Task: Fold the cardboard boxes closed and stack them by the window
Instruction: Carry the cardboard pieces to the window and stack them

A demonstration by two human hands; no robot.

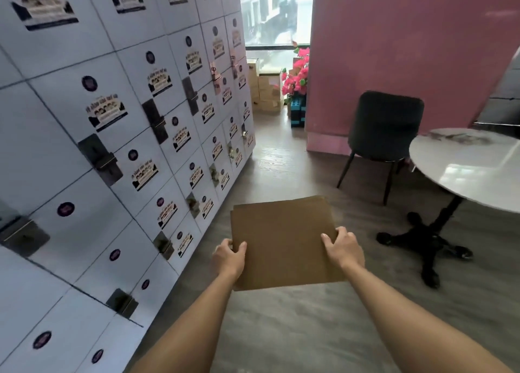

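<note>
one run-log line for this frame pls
hands: left and right grip flat cardboard | held above floor | stack of boxes by window ahead | chair right

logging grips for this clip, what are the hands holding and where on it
Both hands hold a flat brown cardboard box. The left hand grips its left edge, the right hand its right edge, thumbs on top.

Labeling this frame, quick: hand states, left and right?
Left hand: grips left edge of the cardboard.
Right hand: grips its right edge.
</note>
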